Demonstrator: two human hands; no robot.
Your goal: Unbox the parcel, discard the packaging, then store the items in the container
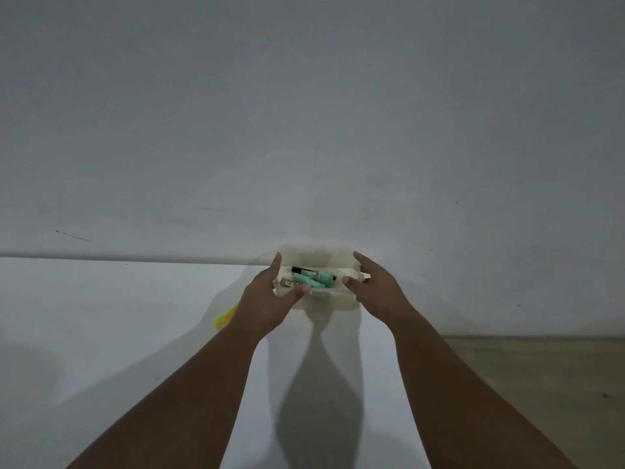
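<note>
A small translucent white container [333,297] stands on the white table near the wall. Inside lie mint-green tubes [313,279], a black pen [301,269] and a small brownish item [287,282]. My left hand [267,299] grips the container's left end, thumb on the front rim. My right hand [375,286] holds the right end, thumb on the front rim and fingers around the side. A small white tab [366,275] sticks out by my right fingers.
A yellow object [225,318] lies on the white table [118,316] just left of my left wrist, partly hidden. A grey wall [304,130] rises behind the container. At the right, a wooden floor [541,367] shows beyond the table's edge.
</note>
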